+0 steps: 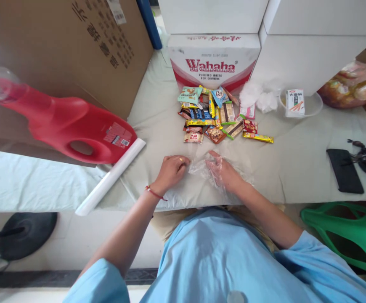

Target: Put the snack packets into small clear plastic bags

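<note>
A clear plastic bag (198,165) stretches between my two hands near the table's front edge. My left hand (173,169), with a ring and a red bracelet, pinches the bag's left edge. My right hand (222,170) is inside or under the film, its fingers apart and seen through the plastic. Beyond the hands lies a pile of small packaged snacks (202,122), with a yellow-wrapped stick (258,137) at its right end.
A red jug (75,122) and a white roll (110,179) are on the left by a large cardboard box (107,54). Behind the snacks stands a Wahaha carton (213,63). To the right are a plastic bowl (314,105), a black phone (344,170) and keys (363,156).
</note>
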{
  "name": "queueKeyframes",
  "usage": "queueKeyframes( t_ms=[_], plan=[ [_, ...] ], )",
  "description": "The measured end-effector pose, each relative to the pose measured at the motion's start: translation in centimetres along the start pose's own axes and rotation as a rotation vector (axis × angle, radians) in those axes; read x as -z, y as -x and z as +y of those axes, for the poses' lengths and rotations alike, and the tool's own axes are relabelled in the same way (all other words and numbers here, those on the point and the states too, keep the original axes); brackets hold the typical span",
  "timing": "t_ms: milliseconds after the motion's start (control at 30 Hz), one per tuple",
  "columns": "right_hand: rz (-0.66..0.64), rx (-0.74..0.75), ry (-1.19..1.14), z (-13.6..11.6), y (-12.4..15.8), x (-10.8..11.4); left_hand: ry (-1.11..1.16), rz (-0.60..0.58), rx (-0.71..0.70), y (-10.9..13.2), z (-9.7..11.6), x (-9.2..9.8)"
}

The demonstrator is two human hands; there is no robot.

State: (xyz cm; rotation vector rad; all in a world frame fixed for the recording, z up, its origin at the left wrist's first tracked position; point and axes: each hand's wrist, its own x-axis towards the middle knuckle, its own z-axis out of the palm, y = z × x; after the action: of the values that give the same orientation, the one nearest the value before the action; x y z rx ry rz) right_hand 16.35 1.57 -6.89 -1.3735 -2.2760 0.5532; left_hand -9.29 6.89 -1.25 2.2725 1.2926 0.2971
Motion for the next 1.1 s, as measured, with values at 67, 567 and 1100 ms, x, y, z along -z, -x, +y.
queueKeyframes(
  t_ms=[67, 567, 1100],
  plan=[
    [-0.002, 0.010, 0.009, 0.3, -0.2, 0.5, -0.014, -0.020, 0.000, -1.0, -0.2, 0.7],
    [-0.170, 0.070, 0.080, -0.6, 1.9, 5.2, -0.284, -0.109, 0.187, -3.0, 0.8, 0.7],
    [-0.434, 0.353, 0.268, -7.9, 3.2, 3.8, -0.185, -0.041, 0.179, -3.3, -0.6, 0.0]
  ],
)
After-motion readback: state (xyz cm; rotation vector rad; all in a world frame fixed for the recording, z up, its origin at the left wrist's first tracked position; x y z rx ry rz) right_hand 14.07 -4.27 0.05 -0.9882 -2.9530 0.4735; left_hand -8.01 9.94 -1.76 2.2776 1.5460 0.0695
